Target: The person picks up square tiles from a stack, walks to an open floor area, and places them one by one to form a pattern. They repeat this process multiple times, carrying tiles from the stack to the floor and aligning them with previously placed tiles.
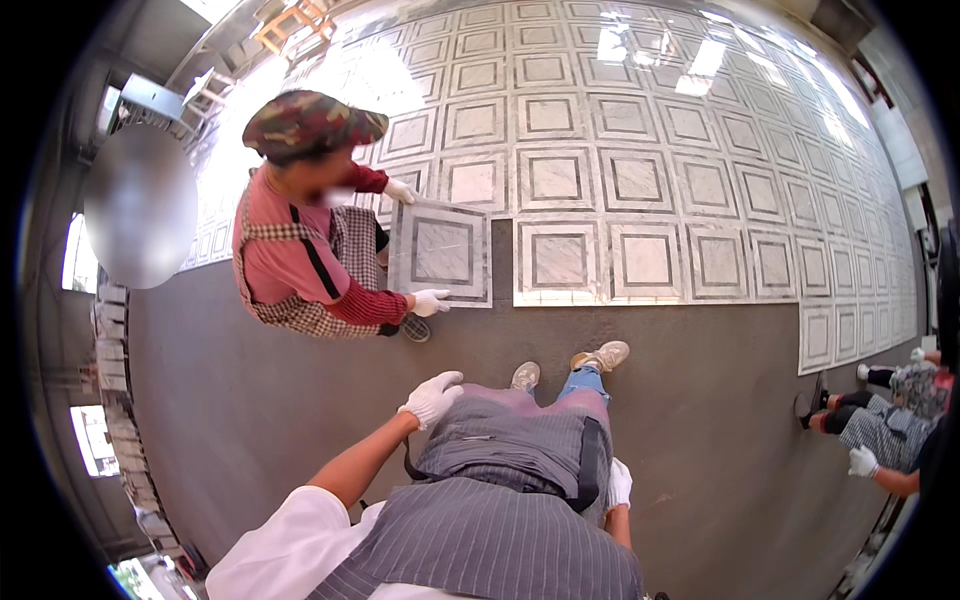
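Note:
My left hand (434, 400), in a white knit glove, is beside my left thigh at the edge of my grey striped apron (500, 450). Its fingers reach forward, loosely bent, and nothing shows in them. At my right hip is my right hand (620, 484), gloved in white too; its fingers are largely hidden, so its grip cannot be made out. Ahead and to the left, a crouching co-worker (300, 240) in a camouflage cap and pink top holds a square marble tile (440, 250) with grey inlaid frames by its edges, with both gloved hands.
Rows of framed marble tiles (556, 257) cover the floor ahead, their near edge stepped. Bare grey floor (250, 420) lies around my feet. Other gloved people (890, 420) are at the far right. Stacked pieces (112, 340) line the left wall; a wooden stool (295, 28) stands far back.

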A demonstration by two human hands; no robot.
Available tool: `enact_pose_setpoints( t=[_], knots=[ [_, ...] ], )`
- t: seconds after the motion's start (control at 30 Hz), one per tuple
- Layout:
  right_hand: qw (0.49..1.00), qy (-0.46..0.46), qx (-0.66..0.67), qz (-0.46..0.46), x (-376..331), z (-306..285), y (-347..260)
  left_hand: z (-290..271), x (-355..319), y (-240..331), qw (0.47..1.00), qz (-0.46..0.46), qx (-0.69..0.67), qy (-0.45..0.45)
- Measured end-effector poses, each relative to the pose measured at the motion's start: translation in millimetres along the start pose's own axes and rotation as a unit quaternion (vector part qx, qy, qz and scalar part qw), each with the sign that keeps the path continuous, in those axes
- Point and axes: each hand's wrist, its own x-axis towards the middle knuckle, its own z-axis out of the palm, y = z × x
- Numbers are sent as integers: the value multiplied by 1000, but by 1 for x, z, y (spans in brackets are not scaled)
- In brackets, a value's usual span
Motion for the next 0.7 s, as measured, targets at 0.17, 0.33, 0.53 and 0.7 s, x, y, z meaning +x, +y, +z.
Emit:
enact_pose_setpoints(
  t=[0.17, 0.33, 0.53, 0.7],
  knots=[
    [981, 9, 182, 69, -62, -32, 63, -13, -23, 12, 995, 38, 74, -55],
    [1000, 30, -2, 7, -129, -53, 72, 21, -3, 88, 983, 147, 72, -80],
    [983, 161, -46, 73, -174, -122, 133, 148, -5, 163, 953, 216, 157, -140],
    [809, 267, 498, 163, -277, -211, 175, 283, -59, 239, 908, 246, 216, -261]
  ],
)
